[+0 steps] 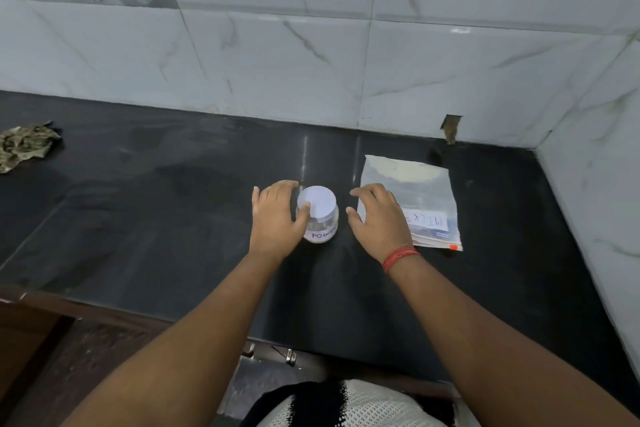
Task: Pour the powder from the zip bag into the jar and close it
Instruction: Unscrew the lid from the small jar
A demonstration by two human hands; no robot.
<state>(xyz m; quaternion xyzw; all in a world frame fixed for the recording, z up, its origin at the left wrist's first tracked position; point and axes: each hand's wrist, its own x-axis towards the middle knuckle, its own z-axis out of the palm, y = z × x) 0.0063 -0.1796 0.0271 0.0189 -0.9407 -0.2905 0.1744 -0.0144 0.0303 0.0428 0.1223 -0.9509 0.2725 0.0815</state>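
A small clear jar (pixel 320 218) with a white lid (pixel 317 201) and a label reading "POW..." stands upright on the black counter (pixel 173 218). My left hand (pixel 277 215) is at the jar's left side, thumb against the front just under the lid and index finger reaching round the back. A clear zip bag (pixel 429 191) lies flat to the right of the jar, with pale powder at its far end and a "MILK" label near me. My right hand (pixel 377 215) hovers with fingers spread over the bag's left edge, a little apart from the jar.
The marble-tiled wall (pixel 346 62) runs along the back and turns the corner at the right, close to the bag. A crumpled green-brown cloth (pixel 24 146) lies at the far left. The counter's front edge (pixel 311 354) is near my body.
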